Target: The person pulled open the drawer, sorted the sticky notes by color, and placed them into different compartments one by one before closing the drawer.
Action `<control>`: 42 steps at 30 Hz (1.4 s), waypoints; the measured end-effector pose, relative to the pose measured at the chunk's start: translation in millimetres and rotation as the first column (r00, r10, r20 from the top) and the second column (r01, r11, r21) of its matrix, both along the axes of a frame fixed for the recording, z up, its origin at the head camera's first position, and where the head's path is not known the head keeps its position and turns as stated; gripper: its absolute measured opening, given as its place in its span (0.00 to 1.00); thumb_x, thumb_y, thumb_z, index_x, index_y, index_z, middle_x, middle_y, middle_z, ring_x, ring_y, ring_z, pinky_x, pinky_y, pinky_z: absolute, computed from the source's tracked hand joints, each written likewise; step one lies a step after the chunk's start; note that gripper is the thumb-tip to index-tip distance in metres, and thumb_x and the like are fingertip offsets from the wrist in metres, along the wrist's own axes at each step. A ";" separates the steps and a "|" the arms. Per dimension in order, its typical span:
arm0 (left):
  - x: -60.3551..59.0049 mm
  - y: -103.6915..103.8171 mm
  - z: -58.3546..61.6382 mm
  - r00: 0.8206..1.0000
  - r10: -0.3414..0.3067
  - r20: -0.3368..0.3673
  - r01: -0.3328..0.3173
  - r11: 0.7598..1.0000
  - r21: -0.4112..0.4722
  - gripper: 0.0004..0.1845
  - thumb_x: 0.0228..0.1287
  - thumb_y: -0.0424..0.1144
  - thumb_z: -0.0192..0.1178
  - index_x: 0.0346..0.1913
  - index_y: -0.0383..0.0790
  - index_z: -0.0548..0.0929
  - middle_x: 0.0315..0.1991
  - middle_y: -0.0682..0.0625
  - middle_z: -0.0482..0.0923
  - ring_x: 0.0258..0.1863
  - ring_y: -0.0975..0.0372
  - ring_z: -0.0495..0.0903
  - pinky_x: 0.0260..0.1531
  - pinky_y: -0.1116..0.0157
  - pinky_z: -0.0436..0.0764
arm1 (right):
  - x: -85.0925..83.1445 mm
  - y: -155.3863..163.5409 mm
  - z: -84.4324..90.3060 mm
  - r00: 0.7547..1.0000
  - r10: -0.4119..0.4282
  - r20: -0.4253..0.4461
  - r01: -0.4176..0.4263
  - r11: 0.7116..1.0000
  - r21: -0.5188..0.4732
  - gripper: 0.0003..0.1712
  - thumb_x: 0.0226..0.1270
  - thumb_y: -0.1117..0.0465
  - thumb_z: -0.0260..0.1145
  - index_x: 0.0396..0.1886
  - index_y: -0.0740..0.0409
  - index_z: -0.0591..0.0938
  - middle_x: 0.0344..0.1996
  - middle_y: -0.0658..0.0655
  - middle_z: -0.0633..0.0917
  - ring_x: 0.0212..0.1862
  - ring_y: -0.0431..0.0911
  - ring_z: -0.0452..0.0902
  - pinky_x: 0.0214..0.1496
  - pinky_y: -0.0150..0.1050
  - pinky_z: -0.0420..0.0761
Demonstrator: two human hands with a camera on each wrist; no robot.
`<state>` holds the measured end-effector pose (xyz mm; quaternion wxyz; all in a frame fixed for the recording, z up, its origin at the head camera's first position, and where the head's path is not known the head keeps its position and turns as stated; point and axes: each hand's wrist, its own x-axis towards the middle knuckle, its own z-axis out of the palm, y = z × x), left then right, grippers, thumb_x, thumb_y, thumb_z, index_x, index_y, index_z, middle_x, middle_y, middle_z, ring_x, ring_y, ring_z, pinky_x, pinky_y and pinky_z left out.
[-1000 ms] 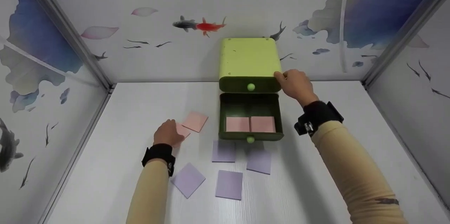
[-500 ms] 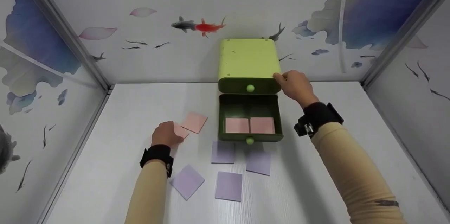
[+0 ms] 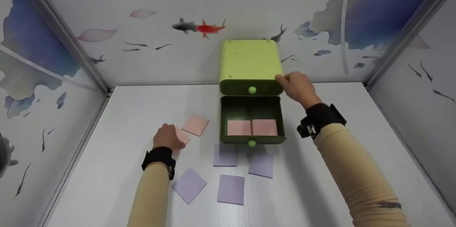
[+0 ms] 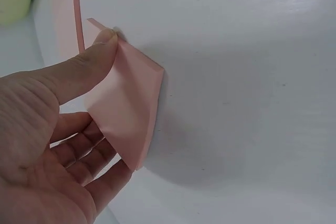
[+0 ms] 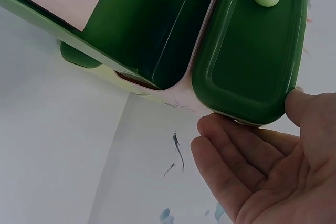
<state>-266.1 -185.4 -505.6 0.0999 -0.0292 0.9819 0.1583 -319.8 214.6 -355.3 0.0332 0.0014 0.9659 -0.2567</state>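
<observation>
In the head view my left hand [image 3: 167, 137] is on the white table, left of a small green drawer box [image 3: 251, 59]. It pinches a pink sticky-note pad [image 4: 128, 90] between thumb and fingers; the left wrist view shows the pad tilted on edge. A second pink pad [image 3: 196, 124] lies just beyond it. My right hand [image 3: 298, 86] grips the box's front right corner, thumb on the top edge and fingers along the side. The lower drawer [image 3: 235, 139] is pulled out, with two pink pads [image 3: 239, 127] side by side at its front. The upper drawer [image 5: 252, 51] is closed.
Several purple pads lie on the table before the drawer, among them one at the left [image 3: 189, 185] and one at the front [image 3: 231, 189]. White panels printed with fish [image 3: 210, 28] and leaves surround the table on three sides.
My left hand has shifted only slightly at the pink pad. The right hand keeps its grip on the box, and the drawer and other pads have stayed put.
</observation>
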 end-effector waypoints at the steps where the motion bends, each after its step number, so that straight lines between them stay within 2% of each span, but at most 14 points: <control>1: -0.1 -0.5 -0.9 1.000 0.005 0.004 -0.005 1.000 0.002 0.33 0.47 0.43 0.75 0.52 0.23 0.78 0.47 0.32 0.76 0.42 0.48 0.79 0.45 0.51 0.82 | -0.1 -0.4 0.0 1.000 -0.001 0.004 0.001 1.000 -0.002 0.32 0.77 0.42 0.46 0.45 0.65 0.84 0.42 0.64 0.85 0.41 0.54 0.77 0.45 0.50 0.77; 7: 1.9 -1.8 -3.4 1.000 0.019 -0.001 -0.019 1.000 0.015 0.35 0.47 0.44 0.76 0.53 0.22 0.76 0.48 0.30 0.75 0.43 0.46 0.80 0.45 0.50 0.82 | 0.3 -1.1 -0.7 1.000 0.004 0.010 -0.004 1.000 -0.002 0.32 0.77 0.42 0.46 0.45 0.65 0.84 0.43 0.65 0.85 0.41 0.54 0.77 0.45 0.50 0.77; 12: 4.3 -1.4 -3.6 0.999 0.039 -0.021 -0.038 0.998 0.045 0.33 0.49 0.44 0.76 0.51 0.22 0.76 0.47 0.30 0.77 0.46 0.44 0.80 0.47 0.49 0.81 | -0.1 -0.8 -2.0 1.000 -0.001 0.012 0.001 1.000 -0.006 0.32 0.77 0.42 0.46 0.44 0.65 0.84 0.42 0.64 0.85 0.40 0.53 0.76 0.43 0.48 0.76; 18: 6.2 -4.2 -5.0 0.999 0.050 -0.013 -0.049 0.997 0.054 0.31 0.51 0.43 0.74 0.50 0.22 0.77 0.47 0.30 0.78 0.46 0.44 0.80 0.47 0.49 0.81 | 0.2 -2.1 -3.1 1.000 -0.005 0.023 0.005 1.000 -0.009 0.32 0.77 0.41 0.47 0.44 0.64 0.85 0.41 0.63 0.84 0.39 0.53 0.75 0.42 0.46 0.75; 23: 7.5 -7.2 -3.3 0.998 0.054 -0.041 -0.051 0.996 0.066 0.20 0.56 0.33 0.68 0.48 0.22 0.78 0.45 0.30 0.79 0.45 0.43 0.81 0.46 0.49 0.82 | 0.9 -2.6 -3.4 1.000 0.005 0.016 -0.005 1.000 -0.005 0.33 0.77 0.41 0.47 0.43 0.64 0.85 0.38 0.63 0.85 0.38 0.52 0.75 0.40 0.44 0.74; 25: 8.1 -7.3 -2.8 0.996 0.059 -0.067 -0.055 0.996 0.069 0.14 0.59 0.28 0.63 0.47 0.23 0.80 0.44 0.30 0.81 0.44 0.42 0.82 0.44 0.49 0.83 | 1.6 -2.8 -2.9 1.000 0.008 0.007 -0.008 1.000 -0.002 0.33 0.77 0.41 0.47 0.41 0.64 0.85 0.35 0.61 0.84 0.36 0.52 0.75 0.38 0.43 0.73; 27: 8.4 -7.4 -2.6 0.993 0.071 -0.089 -0.065 0.995 0.074 0.12 0.63 0.25 0.57 0.48 0.24 0.81 0.45 0.30 0.82 0.44 0.42 0.83 0.44 0.49 0.83 | 2.4 -3.0 -2.4 1.000 0.013 -0.001 -0.013 1.000 0.002 0.32 0.77 0.42 0.47 0.40 0.64 0.85 0.32 0.60 0.83 0.35 0.51 0.74 0.36 0.41 0.72; 31: 7.6 -8.4 -1.3 0.991 0.086 -0.107 -0.078 0.994 0.077 0.16 0.69 0.25 0.48 0.54 0.27 0.81 0.52 0.32 0.81 0.50 0.42 0.82 0.48 0.50 0.82 | 2.5 -2.7 -2.1 1.000 0.011 -0.009 -0.011 1.000 -0.002 0.32 0.77 0.41 0.47 0.38 0.64 0.85 0.30 0.59 0.82 0.33 0.51 0.74 0.35 0.41 0.72; 39: 4.2 -8.9 8.8 0.992 0.083 -0.090 -0.072 0.991 0.117 0.17 0.68 0.27 0.48 0.54 0.28 0.81 0.52 0.32 0.81 0.50 0.42 0.82 0.50 0.48 0.81 | 1.2 0.0 -1.0 1.000 0.007 -0.024 -0.008 1.000 -0.016 0.32 0.78 0.43 0.46 0.33 0.65 0.83 0.23 0.54 0.76 0.30 0.50 0.70 0.33 0.41 0.69; 42: 2.4 -10.2 12.2 0.995 0.072 -0.075 -0.062 0.990 0.126 0.16 0.69 0.28 0.48 0.54 0.29 0.82 0.52 0.33 0.82 0.50 0.42 0.82 0.50 0.48 0.81 | 1.9 0.4 -0.5 1.000 0.009 -0.016 -0.009 1.000 -0.022 0.32 0.78 0.43 0.46 0.35 0.64 0.84 0.26 0.56 0.79 0.32 0.50 0.71 0.35 0.42 0.70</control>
